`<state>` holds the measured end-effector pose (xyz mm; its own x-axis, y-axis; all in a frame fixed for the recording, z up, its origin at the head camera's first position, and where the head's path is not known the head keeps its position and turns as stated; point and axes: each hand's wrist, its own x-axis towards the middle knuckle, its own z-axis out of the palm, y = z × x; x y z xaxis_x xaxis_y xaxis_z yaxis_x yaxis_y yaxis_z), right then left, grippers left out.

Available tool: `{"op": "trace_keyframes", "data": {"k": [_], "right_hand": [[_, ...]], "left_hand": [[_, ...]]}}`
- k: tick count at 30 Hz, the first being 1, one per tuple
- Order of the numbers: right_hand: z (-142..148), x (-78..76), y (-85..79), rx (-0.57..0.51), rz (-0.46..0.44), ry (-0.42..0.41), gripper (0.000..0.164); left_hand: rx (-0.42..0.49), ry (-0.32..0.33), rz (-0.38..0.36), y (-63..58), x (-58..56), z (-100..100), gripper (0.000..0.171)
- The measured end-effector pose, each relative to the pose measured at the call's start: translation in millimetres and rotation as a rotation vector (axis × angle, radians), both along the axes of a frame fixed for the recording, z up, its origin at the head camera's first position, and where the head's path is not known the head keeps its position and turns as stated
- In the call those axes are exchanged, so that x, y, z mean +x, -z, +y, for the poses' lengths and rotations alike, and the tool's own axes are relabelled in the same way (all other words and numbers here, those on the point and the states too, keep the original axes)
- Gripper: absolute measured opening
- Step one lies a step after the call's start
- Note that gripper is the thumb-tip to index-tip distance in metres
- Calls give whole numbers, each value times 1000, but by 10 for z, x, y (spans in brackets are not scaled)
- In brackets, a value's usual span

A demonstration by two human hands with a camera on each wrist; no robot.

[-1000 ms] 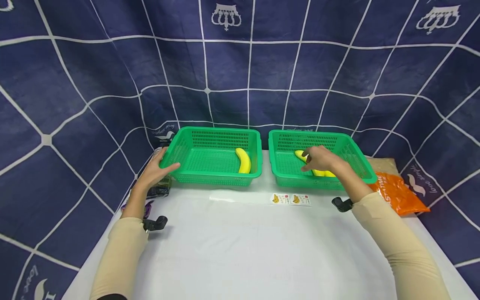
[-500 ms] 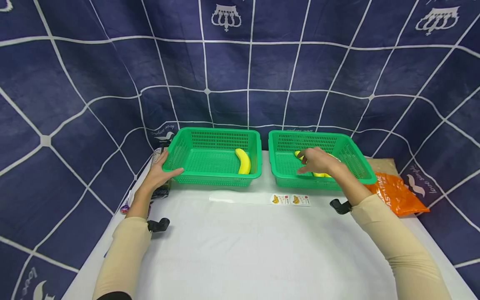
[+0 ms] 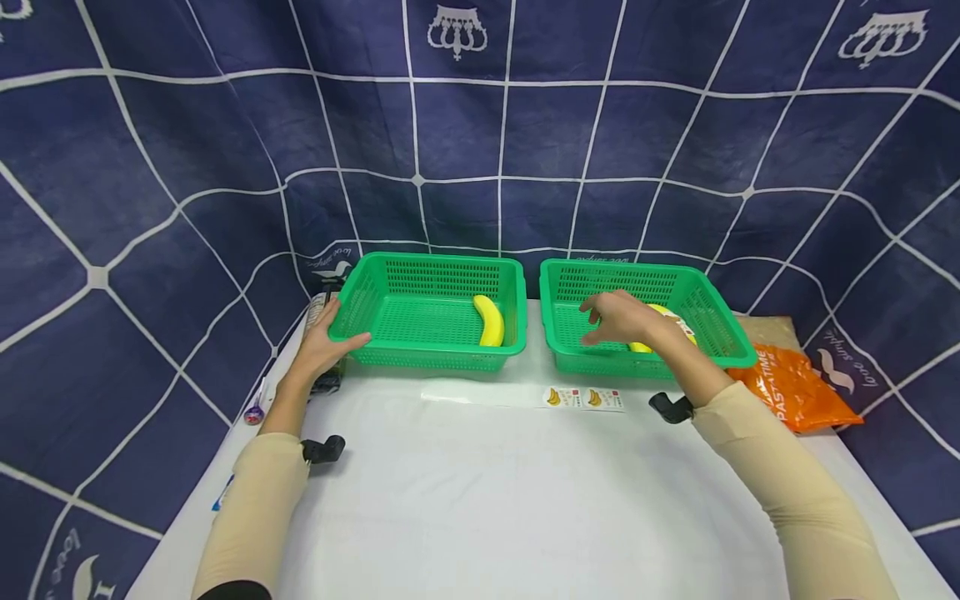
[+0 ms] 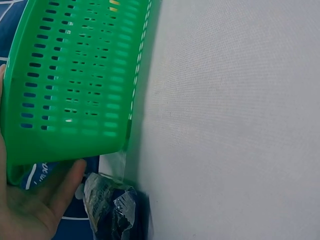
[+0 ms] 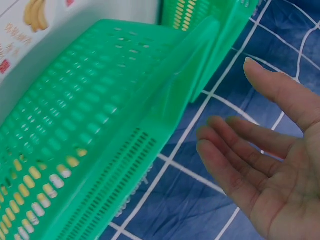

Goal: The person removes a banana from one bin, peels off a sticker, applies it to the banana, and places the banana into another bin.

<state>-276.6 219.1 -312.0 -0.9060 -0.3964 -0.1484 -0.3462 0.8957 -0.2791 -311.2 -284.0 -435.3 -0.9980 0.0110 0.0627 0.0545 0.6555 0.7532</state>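
Observation:
The left green plastic basket (image 3: 431,354) holds one yellow banana (image 3: 491,321) near its right end. My left hand (image 3: 320,346) is at this basket's left end, thumb stretched along the front rim. In the left wrist view its fingers (image 4: 67,187) lie straight at the end wall. Over the right green basket (image 3: 600,365) my right hand (image 3: 618,318) hovers with nothing in it. Its fingers (image 5: 235,175) are spread and slightly bent, the thumb apart. Bananas (image 3: 678,321) in that basket are partly hidden by the hand and forearm, and a white label shows on them.
A clear strip with two banana-printed stickers (image 3: 583,398) lies in front of the baskets. An orange bag (image 3: 798,387) stands at the right. At the left are a dark crinkly package (image 4: 117,205) and a small round purple-red item (image 3: 253,414). Dark blue grid cloth (image 3: 465,125) hangs behind.
My left hand has moved right, up to the left basket's end and front rim. The right hand has shifted left over its basket, uncovering the labelled banana and covering another's tip.

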Motion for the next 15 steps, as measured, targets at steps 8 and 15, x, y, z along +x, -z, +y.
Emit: {"op": "trace_keyframes", "data": {"k": [8, 15], "right_hand": [[-315, -108, -137, 23, -27, -21, 63], [-608, -241, -234, 41, -36, -79, 63]], "left_hand": [[15, 14, -5, 15, -17, -51, 108], [13, 24, -9, 20, -12, -32, 107]]}}
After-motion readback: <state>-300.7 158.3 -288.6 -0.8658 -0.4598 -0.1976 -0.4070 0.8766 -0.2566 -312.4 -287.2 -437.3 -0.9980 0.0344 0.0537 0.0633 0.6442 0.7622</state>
